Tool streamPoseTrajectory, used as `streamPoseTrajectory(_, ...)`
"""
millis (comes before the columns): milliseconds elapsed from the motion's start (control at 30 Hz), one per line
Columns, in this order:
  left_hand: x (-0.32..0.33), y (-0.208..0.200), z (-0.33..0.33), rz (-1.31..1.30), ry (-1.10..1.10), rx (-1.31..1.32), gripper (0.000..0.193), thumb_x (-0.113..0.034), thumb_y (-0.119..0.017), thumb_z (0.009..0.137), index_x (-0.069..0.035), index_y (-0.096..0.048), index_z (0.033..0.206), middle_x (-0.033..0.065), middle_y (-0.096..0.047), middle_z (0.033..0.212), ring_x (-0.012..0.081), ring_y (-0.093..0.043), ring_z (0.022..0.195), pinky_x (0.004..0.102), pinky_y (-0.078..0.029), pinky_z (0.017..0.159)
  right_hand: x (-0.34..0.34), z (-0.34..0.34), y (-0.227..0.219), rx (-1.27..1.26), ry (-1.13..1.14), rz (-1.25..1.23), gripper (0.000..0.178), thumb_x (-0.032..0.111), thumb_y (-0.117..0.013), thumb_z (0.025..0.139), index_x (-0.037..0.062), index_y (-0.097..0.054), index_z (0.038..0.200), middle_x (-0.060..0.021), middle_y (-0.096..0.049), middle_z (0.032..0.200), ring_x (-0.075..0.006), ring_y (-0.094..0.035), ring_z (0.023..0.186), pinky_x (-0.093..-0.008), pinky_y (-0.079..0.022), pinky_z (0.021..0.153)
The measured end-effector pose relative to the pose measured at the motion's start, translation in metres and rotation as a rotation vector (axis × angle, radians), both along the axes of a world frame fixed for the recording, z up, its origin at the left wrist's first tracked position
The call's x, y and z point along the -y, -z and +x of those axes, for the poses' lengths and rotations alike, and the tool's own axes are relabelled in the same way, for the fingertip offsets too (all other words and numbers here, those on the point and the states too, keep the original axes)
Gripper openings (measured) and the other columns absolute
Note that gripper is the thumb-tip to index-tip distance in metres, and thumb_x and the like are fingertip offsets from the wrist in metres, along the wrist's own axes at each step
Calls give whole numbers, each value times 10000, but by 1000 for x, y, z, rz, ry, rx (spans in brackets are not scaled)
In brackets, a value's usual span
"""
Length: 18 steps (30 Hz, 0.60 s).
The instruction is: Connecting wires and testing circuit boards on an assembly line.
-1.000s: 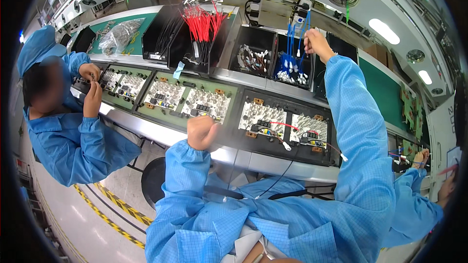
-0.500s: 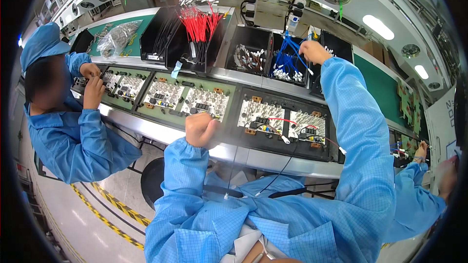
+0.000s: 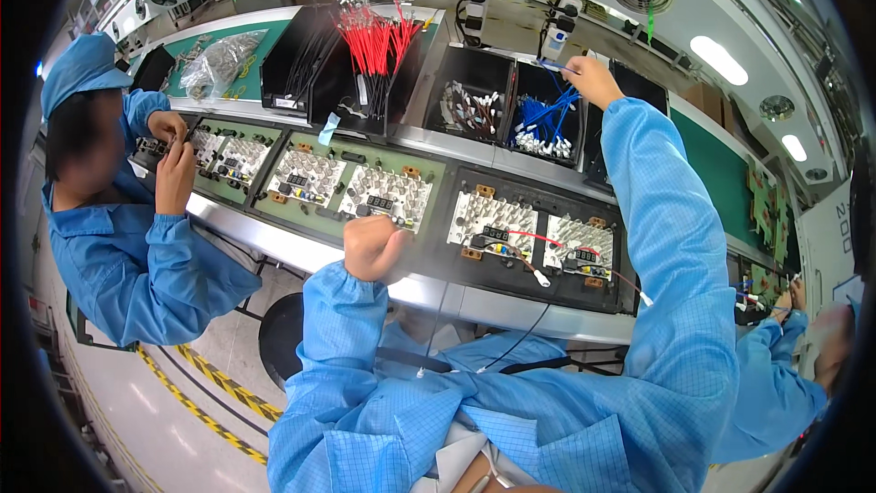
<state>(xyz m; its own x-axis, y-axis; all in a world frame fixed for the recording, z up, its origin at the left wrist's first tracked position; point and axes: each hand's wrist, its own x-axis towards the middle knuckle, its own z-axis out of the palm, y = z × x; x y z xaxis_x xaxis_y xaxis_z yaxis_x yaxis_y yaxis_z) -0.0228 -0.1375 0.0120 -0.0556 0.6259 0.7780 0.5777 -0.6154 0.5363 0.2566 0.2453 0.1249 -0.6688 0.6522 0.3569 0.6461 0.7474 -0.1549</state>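
My right hand [image 3: 595,82] pinches a blue wire [image 3: 556,65] by the black bin [image 3: 526,80], red wires [image 3: 370,47] farther left. I can't tell whether my curled left hand [image 3: 371,248], near a circuit board [image 3: 388,190], holds anything.

Wires [image 3: 546,117] in bin [image 3: 529,81], PCBs [image 3: 495,219] in frt

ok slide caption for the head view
Right hand at the blue wires, left hand curled near circuit boards.
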Motion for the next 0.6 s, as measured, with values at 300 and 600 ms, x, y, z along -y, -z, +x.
streamPoseTrajectory(300, 0, 1, -7, 0, 8, -40, 239, -59, -631, 772, -17, -506, 573, 112, -407, 513, 293, -432, 431, 385, -314, 422, 15, 1, -9, 491, 273, 5, 393, 398, -453, 970, 76, -679, 969, -163, -686, 984, -365, -640, 957, -479, -504, 832)
streamPoseTrajectory(600, 0, -2, -6, -10, 2, -38, 255, -46, -637, 769, -15, -486, 565, 111, -405, 515, 297, -419, 434, 385, -309, 422, 40, 3, 4, 467, 161, 11, 287, 306, -480, 955, 70, -642, 973, -170, -677, 953, -370, -631, 954, -478, -501, 808)
